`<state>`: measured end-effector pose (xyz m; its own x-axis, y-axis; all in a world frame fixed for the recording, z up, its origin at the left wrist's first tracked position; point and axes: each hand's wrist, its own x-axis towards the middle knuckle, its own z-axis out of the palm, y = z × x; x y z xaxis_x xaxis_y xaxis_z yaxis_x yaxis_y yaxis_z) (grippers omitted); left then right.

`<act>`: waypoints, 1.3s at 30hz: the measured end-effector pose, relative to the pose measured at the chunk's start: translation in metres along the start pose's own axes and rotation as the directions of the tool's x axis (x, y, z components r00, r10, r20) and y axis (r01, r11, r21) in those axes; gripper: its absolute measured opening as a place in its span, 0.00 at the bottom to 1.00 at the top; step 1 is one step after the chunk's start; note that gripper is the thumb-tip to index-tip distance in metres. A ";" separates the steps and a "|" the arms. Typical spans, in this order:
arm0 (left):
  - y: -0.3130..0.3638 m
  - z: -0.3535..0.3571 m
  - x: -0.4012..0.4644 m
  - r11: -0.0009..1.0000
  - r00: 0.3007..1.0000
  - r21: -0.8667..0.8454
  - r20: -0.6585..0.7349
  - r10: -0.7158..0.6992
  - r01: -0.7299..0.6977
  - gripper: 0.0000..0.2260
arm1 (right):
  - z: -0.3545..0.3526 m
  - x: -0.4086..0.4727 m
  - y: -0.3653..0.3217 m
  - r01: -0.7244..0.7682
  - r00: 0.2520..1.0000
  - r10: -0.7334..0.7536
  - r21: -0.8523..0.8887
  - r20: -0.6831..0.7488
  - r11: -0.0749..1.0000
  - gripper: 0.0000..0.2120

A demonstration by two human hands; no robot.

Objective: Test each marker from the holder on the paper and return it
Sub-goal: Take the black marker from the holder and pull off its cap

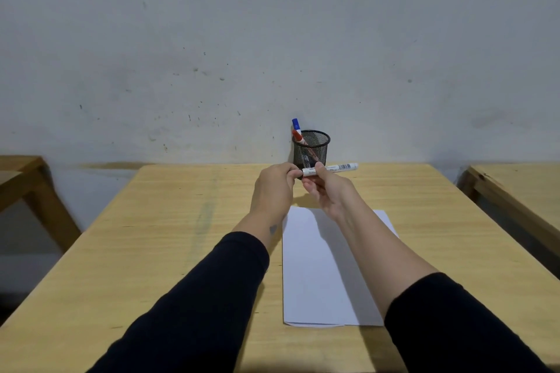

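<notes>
Head view: a pale, speckled wall (272,39) fills the upper half of the frame. Below it, a light wooden surface (169,236) occupies the lower half, with parts of two further wooden tables (515,191) at the left and right edges of the frame.

Two forearms in black sleeves (197,297) enter from the bottom of the frame and converge at centre.

A white sheet of paper (315,275) lies flat on the surface, lower centre-right, partly covered by the right forearm. No marks are visible on its exposed area.

A black mesh holder (312,148) stands upright at the far edge of the surface, just above centre, close to the wall. It contains a blue-capped marker (296,123) and a red-capped marker (297,136), both leaning toward the left rim.

The left hand (274,188) is closed, fingertips pinching the left end of a white-barrelled marker (333,169). The cap colour cannot be determined; that end is hidden inside the fingers.

The right hand (325,188) is closed around the barrel of the same marker, just right of the left hand. The marker is held nearly horizontal, above the surface, directly in front of the holder. Its barcoded right end projects past the right hand.
</notes>
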<state>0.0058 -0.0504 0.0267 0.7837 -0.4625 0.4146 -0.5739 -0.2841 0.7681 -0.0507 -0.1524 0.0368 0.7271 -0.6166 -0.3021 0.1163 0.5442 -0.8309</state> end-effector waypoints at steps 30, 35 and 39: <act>-0.036 0.023 0.053 0.844 0.891 0.533 0.349 -0.290 0.066 0.09 | -0.033 0.050 0.007 0.206 0.978 -0.205 -0.222 0.029 0.953 0.10; -0.044 0.022 0.043 0.887 0.915 0.447 0.300 -0.270 0.114 0.19 | -0.033 0.035 0.009 0.231 0.972 -0.236 -0.232 0.009 0.945 0.09; -0.049 0.008 0.019 0.849 0.960 0.528 0.250 -0.127 -0.025 0.28 | -0.022 0.026 0.011 0.224 0.974 -0.222 -0.243 0.036 0.944 0.08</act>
<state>0.0468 -0.0518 -0.0067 0.7661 -0.6175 0.1781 -0.6319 -0.6730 0.3844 -0.0458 -0.1745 0.0091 0.7068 -0.7012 -0.0931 0.1084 0.2374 -0.9653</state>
